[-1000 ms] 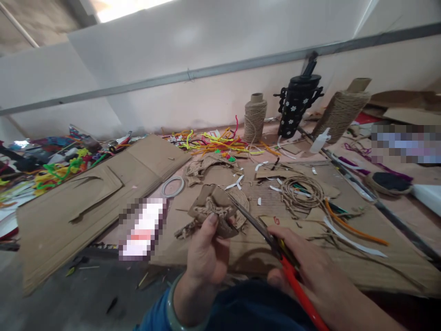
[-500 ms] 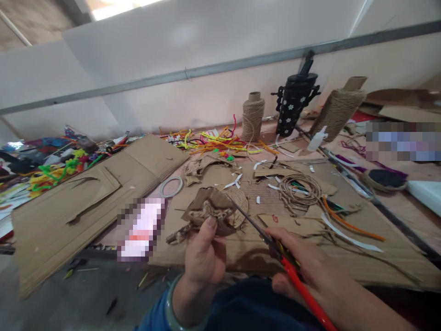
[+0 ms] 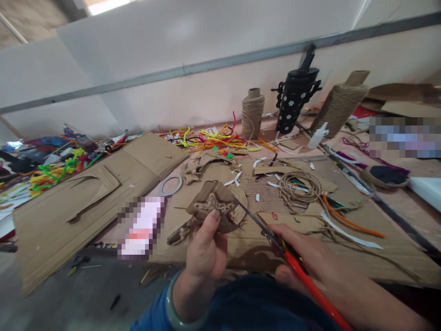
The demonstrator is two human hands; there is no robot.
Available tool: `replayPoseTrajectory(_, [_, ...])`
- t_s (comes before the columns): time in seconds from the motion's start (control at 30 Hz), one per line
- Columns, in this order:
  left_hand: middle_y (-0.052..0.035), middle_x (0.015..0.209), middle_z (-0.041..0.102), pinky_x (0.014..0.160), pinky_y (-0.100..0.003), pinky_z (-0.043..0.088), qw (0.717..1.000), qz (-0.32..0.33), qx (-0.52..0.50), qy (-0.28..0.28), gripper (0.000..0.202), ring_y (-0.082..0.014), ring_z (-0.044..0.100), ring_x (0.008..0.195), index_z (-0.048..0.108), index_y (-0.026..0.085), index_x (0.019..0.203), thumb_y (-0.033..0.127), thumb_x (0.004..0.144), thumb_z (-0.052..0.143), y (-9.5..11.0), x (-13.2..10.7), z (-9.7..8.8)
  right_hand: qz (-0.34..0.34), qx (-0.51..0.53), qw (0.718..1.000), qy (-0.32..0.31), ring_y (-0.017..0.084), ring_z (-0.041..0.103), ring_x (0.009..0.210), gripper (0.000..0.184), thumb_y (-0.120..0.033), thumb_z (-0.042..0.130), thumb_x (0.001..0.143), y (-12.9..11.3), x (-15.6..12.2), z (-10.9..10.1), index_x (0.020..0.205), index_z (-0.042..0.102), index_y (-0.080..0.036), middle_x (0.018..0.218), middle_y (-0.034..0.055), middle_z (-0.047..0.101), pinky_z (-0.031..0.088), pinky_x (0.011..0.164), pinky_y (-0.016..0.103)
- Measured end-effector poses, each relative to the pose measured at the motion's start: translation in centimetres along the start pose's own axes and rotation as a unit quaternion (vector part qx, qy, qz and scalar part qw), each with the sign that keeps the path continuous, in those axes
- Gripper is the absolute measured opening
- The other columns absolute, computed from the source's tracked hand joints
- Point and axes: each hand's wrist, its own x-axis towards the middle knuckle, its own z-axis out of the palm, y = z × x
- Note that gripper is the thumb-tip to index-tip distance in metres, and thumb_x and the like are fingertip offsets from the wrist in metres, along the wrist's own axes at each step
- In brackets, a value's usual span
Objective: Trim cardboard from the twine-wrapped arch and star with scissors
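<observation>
My left hand pinches a cardboard piece with a star of twisted twine on its face, thumb on the front. A twine-wrapped strip sticks out to the left below it; whether it is joined to the piece I cannot tell. In my right hand are scissors with red handles, their dark blades pointing at the right edge of the cardboard. Whether the tips touch it is unclear. Behind the piece lies a flat spiral of twine, partly covered.
A large cardboard sheet lies under the work, with a twine coil and paper strips on it. Farther back stand twine spools, a black flowered holder and a glue bottle. A tape roll sits left, beside folded cardboard.
The cardboard piece has shifted slightly up and right, and its star is turned more toward me. The scissors have moved a little to the right with my right hand.
</observation>
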Motion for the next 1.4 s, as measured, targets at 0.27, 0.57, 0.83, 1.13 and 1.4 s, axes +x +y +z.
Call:
replayPoseTrajectory(0.27, [0.0043,0.068,0.074,0.072,-0.023,0.057,1.000,-0.005,-0.002,-0.015,0.020,-0.0134,0.067,0.064,0.074,0.024,0.071,0.021,0.055,0.086,-0.1,0.1,-0.1,0.032,-0.066,0.997,-0.011,0.030,0.067,0.101,0.057,-0.055,0.059,0.080,0.8,-0.4,0.1,0.125,0.060,-0.020,0.116,0.0135,0.069,0.056,0.086,0.044])
replayPoseTrajectory(0.57, [0.0041,0.065,0.073,0.081,-0.029,0.057,1.000,-0.006,0.011,-0.015,0.022,-0.0191,0.071,0.079,0.073,0.024,0.071,0.024,0.054,0.087,-0.3,0.0,-0.2,0.019,-0.063,0.997,-0.037,0.028,0.068,0.098,0.038,-0.045,0.063,0.079,0.5,-0.7,-1.0,0.112,0.065,-0.025,0.115,0.0089,0.070,0.059,0.066,0.032])
replayPoseTrajectory(0.83, [0.0035,0.068,0.074,0.080,-0.029,0.057,1.000,-0.006,0.026,-0.010,0.023,-0.0193,0.071,0.079,0.074,0.024,0.073,0.022,0.054,0.087,-0.3,0.0,-0.4,0.017,-0.010,0.998,-0.059,0.026,0.070,0.093,0.037,-0.048,0.059,0.081,0.6,-0.2,-1.6,0.110,0.065,-0.027,0.110,0.0063,0.071,0.059,0.069,0.030])
replayPoseTrajectory(1.13, [0.0015,0.063,0.073,0.085,-0.031,0.056,0.999,-0.037,0.030,-0.019,0.025,-0.0200,0.071,0.079,0.074,0.022,0.072,0.029,0.052,0.089,-0.3,0.0,-0.3,0.000,0.060,0.996,-0.065,0.019,0.066,0.066,0.018,-0.042,0.058,0.082,-0.1,0.3,-1.6,0.088,0.064,-0.026,0.076,0.0001,0.070,0.055,0.063,0.028])
replayPoseTrajectory(1.4, [0.0038,0.063,0.074,0.073,-0.023,0.058,0.999,-0.028,0.018,-0.021,0.030,-0.0107,0.064,0.055,0.074,0.023,0.064,0.029,0.042,0.093,-0.2,-0.3,0.0,0.006,-0.023,1.000,-0.014,0.023,0.067,0.072,0.026,-0.049,0.060,0.081,0.9,-0.4,-1.5,0.088,0.070,-0.026,0.074,0.0034,0.070,0.055,0.061,0.028])
